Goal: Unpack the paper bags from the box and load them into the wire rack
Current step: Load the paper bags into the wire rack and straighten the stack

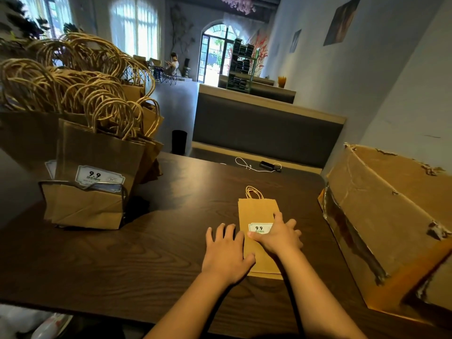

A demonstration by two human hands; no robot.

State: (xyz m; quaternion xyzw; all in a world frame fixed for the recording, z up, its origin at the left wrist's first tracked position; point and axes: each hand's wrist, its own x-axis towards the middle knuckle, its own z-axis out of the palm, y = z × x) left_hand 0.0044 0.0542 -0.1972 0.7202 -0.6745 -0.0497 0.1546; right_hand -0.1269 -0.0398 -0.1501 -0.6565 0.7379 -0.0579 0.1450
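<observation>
Dark wooden table fills the head view, and behind it stand a padded bench and a bright room with arched windows. On the far left part of the table stands the wire rack, and it is packed with upright brown paper bags; their twisted handles rise in a thick bunch above it. The front bag shows a white label with "9.9". To the right of the rack, at the table's right edge, lies the worn cardboard box; what is inside it cannot be seen. Between rack and box, one flat paper bag lies on the table. The left hand rests flat with straight fingers at the bag's left edge. The right hand presses on the bag, fingers spread over its label.
</observation>
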